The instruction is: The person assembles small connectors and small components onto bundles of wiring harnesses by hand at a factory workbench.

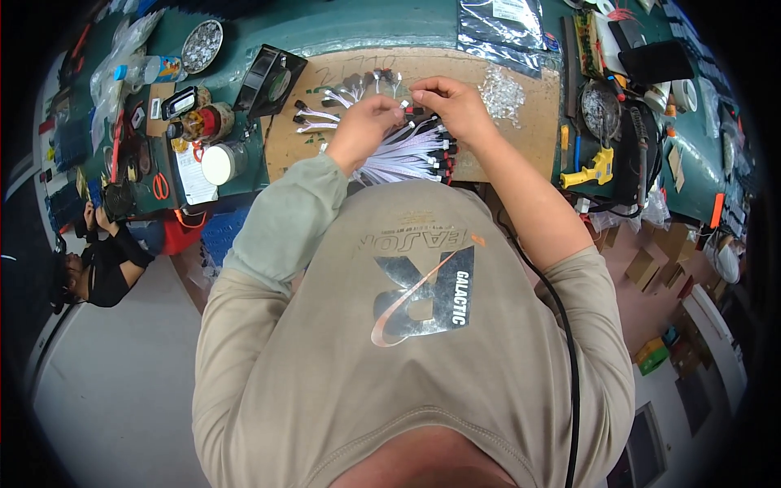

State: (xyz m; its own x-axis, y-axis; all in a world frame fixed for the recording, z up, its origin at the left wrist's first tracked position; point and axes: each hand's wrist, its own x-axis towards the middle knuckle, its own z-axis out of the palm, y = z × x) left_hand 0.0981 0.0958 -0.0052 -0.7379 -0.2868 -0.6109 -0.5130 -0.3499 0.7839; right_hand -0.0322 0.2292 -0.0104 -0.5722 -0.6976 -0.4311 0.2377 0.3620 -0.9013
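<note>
My left hand [366, 128], its forearm in a pale green sleeve cover, is closed in a pinch with a small white wire connector [404, 104] at its fingertips. Just to the right, my right hand [457, 107] has thumb and fingers drawn together; what sits between them is too small to make out. Under and in front of both hands lies a bundle of white wire leads [403, 156] with black and red ends. More short leads [316, 122] are spread out on the brown board [309, 77] beyond the left hand. A pile of small clear plastic pieces [500, 96] lies right of the right hand.
A black fan [272, 81] stands left of the board, near a white-lidded jar [218, 164] and red-handled scissors [161, 187]. At right lie a yellow glue gun [590, 169] and a round dish [600, 110]. Plastic bags [500, 32] lie at the back. Another person [110, 264] sits far left.
</note>
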